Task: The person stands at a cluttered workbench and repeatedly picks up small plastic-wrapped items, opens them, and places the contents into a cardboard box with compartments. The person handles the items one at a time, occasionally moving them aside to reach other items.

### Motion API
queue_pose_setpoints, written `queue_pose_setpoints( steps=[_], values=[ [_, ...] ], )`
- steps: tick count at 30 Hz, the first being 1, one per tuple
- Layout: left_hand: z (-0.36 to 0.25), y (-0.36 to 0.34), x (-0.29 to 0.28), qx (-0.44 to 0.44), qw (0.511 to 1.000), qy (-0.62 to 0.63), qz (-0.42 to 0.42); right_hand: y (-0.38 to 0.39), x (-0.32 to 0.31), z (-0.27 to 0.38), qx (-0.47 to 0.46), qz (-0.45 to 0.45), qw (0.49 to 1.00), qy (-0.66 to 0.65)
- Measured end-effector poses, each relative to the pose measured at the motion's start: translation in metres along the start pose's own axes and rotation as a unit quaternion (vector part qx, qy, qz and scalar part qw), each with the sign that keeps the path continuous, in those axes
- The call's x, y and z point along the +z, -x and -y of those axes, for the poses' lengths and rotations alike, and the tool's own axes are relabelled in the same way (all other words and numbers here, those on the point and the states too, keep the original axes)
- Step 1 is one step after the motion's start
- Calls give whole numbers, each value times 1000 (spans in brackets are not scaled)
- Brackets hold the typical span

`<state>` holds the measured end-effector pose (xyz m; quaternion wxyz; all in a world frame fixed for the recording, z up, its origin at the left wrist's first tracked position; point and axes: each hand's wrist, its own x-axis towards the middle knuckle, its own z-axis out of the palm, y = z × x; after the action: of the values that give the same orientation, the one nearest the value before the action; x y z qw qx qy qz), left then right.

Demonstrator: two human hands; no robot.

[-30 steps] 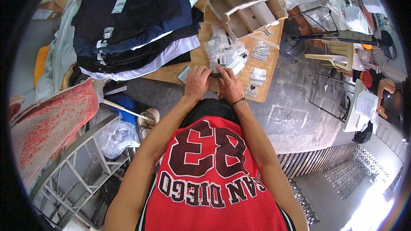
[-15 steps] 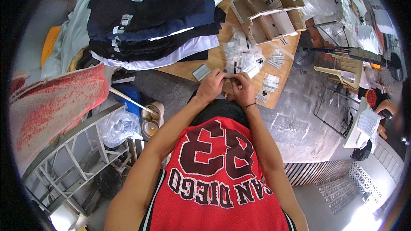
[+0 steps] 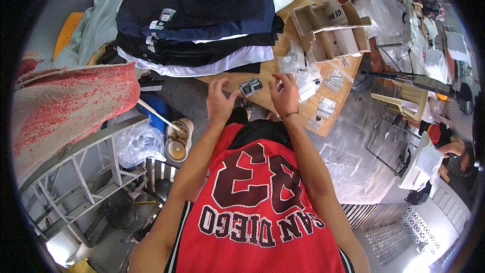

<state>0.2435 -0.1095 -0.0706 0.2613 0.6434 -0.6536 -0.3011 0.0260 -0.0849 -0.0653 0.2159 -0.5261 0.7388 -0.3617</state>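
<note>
A small dark stack of labels or cards (image 3: 250,87) with white print lies at the near edge of the wooden table (image 3: 331,116), between my hands. My left hand (image 3: 220,102) is just left of it, thumb and fingers spread, the thumb close to the stack. On the other side my right hand (image 3: 285,96) hovers with curved fingers apart, and I see nothing in its grasp. Beyond the right hand, clear plastic bags with printed inserts (image 3: 307,82) are strewn over the wood. Smaller packets (image 3: 326,106) lie to the right of that hand.
Folded dark and white shirts (image 3: 197,40) are piled high at the table's far left. A divided cardboard box (image 3: 331,30) stands at the back right. To my left are a metal ladder (image 3: 91,177) and a red-stained cloth (image 3: 76,101). A beige plastic chair (image 3: 401,98) stands right.
My hands were together, pinching something small; now they are apart, one on each side of the dark label stack. The whole view has shifted slightly.
</note>
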Motion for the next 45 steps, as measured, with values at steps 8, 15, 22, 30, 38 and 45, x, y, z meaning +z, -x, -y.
queue_pose_setpoints(
  steps=[8,15,22,30,38,45],
  values=[
    [2,-3,10,148,988,-25,47,44,-55,-32,75,-44,996,9],
    [-2,-11,32,175,977,-79,96,62,-60,-40,88,43,992,75],
    [1,-13,33,204,974,-57,85,4,-45,-23,-17,86,979,185],
    [-9,-10,28,193,977,-50,69,-8,-35,-29,-68,85,974,197],
    [1,-10,30,173,980,-49,81,10,-21,-21,173,75,975,-117],
    [8,-5,31,195,978,-17,74,12,22,0,172,60,982,-52]
  ],
)
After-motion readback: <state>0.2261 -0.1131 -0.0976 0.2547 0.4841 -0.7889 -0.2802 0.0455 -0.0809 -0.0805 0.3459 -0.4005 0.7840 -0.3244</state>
